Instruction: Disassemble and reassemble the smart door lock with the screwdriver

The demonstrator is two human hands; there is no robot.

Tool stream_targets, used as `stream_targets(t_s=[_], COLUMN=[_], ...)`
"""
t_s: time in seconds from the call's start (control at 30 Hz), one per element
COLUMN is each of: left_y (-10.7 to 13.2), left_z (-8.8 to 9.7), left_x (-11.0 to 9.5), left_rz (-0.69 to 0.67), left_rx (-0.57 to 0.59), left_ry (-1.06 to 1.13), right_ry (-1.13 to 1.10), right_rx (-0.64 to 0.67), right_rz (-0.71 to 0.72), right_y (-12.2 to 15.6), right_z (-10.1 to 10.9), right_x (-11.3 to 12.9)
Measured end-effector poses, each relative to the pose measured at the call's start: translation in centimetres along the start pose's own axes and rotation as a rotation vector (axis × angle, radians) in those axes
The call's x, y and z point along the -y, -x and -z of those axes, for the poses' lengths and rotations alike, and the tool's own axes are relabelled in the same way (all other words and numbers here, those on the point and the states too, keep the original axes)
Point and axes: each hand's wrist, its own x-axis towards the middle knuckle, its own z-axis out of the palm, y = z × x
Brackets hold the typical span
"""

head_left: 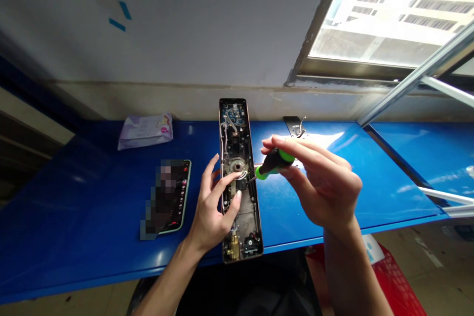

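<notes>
A long, narrow electronic door lock (pixel 240 217) lies with its inside facing up, showing a circuit board (pixel 235 114), wires and a round metal spindle hub (pixel 237 167). My left hand (pixel 215 202) grips it over its left wall: index finger and thumb reach inside near the hub, the other fingers rest along the outer side. In my right hand (pixel 322 182) is a screwdriver (pixel 274 162) with a black and green handle. It is tilted, its shaft pointing down-left at the lock just right of my left fingertips. Whether the tip sits in a screw is too small to tell.
A phone (pixel 172 197) with a lit screen lies left on the blue table (pixel 92 237). Behind it is a lilac soft packet (pixel 146 131). A black plate with wires (pixel 294 126) lies at the back right. A metal frame (pixel 407 79) stands right, and a red stool (pixel 396 276) is below.
</notes>
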Motion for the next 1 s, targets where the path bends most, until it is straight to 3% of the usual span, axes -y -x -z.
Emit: stream_targets(t_s=[0.13,0.3,0.5,0.67,0.8,0.9,1.0], left_y=[0.02,-0.03,0.00,0.00,0.01,0.02,0.01], left_z=[0.00,0.00,-0.01,-0.01,-0.02,0.00,0.00], left_x=[0.01,-0.08,-0.01,-0.05,0.03,0.05,0.02], left_rz=[-0.004,-0.002,-0.016,0.002,-0.014,-0.022,-0.016], left_rx=[-0.003,-0.001,-0.008,-0.003,-0.005,-0.005,-0.009], left_ry=[-0.003,-0.003,-0.009,-0.010,-0.015,-0.013,-0.008], right_ry=[0.102,-0.007,0.095,-0.007,0.022,0.074,0.014], right_rx=[-0.098,0.045,-0.085,0.061,-0.005,-0.066,0.027], right_rz=[0.008,-0.029,0.025,-0.051,0.040,0.017,-0.037], right_y=[0.09,0.25,0.35,0.25,0.10,0.17,0.36], right_z=[-0.01,0.12,0.07,0.34,0.19,0.01,-0.02], right_x=[-0.17,0.12,-0.01,0.08,-0.10,-0.06,0.10])
